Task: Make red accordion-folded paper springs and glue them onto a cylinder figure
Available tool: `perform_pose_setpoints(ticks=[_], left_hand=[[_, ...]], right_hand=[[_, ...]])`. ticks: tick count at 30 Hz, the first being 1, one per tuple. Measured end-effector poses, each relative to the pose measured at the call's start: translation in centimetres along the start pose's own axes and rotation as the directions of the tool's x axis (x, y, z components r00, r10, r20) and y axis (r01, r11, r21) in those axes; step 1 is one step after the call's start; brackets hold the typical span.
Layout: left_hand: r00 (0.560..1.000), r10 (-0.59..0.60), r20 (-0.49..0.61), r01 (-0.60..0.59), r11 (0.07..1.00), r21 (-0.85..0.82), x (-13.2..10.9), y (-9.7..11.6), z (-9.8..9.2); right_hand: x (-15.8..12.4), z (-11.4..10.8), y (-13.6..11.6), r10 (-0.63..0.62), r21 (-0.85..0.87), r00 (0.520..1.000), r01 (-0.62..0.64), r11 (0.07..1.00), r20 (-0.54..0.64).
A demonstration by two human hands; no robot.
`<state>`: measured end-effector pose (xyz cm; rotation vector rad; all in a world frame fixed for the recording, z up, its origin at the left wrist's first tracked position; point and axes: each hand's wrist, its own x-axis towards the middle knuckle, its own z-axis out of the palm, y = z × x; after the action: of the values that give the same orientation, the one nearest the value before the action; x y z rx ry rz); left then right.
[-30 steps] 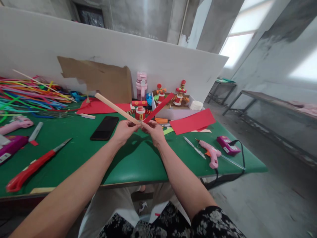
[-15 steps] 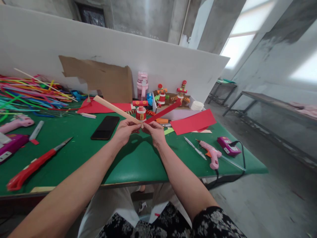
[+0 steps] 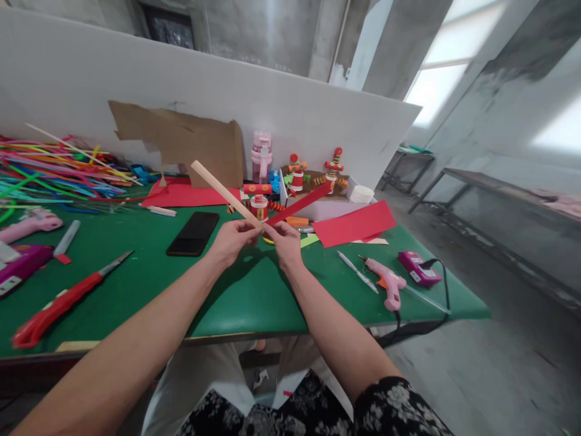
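Observation:
My left hand (image 3: 233, 243) is pinched on the lower end of a pale orange paper strip (image 3: 222, 191), which slants up to the left. A red paper strip (image 3: 300, 203) slants up to the right from the closed fingertips of my right hand (image 3: 285, 243). The two strips meet in a V between my hands; the fingers partly hide the join. Just behind it stands a small red and white figure (image 3: 258, 209) with folded paper arms. Left of my left hand lies a black phone (image 3: 193, 234).
Red-handled scissors (image 3: 68, 309) and pipe cleaners (image 3: 59, 169) are at the left. A pen (image 3: 357, 272), a pink glue gun (image 3: 385, 281) and red paper (image 3: 356, 223) lie at the right. Two similar figures stand in a box (image 3: 313, 211) behind, near a pink bottle (image 3: 261, 156).
The pale orange strip has swung to a steeper slant, its upper end moving right and up. The red strip and both hands have hardly moved.

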<state>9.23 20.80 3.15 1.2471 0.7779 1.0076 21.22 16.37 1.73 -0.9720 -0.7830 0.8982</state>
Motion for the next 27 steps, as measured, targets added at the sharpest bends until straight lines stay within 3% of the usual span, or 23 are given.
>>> perform_pose_setpoints(ticks=[5,10,19,22,27], left_hand=[[0.998,0.026,-0.057,-0.026,1.000,-0.013,0.2,0.0,-0.1],[0.997,0.020,-0.070,-0.023,0.999,-0.046,0.3,-0.1,-0.4],[0.999,-0.028,-0.038,0.025,0.997,-0.075,0.4,0.1,-0.6],[1.000,-0.026,-0.008,0.026,0.997,-0.072,0.2,0.6,-0.8],[0.995,-0.045,0.089,0.041,0.998,0.043,-0.3,1.6,-1.3]], right_hand=[[0.1,-0.1,0.1,0.134,0.057,0.991,-0.135,0.989,0.031],[-0.1,-0.4,0.1,0.233,0.003,0.967,-0.235,0.972,0.103],[0.0,-0.2,0.1,0.095,-0.149,0.992,-0.082,0.985,0.081],[0.1,-0.3,-0.3,0.193,-0.021,0.972,-0.192,0.981,0.137],[0.5,-0.7,-0.5,0.396,0.129,0.891,-0.429,0.894,0.223]])
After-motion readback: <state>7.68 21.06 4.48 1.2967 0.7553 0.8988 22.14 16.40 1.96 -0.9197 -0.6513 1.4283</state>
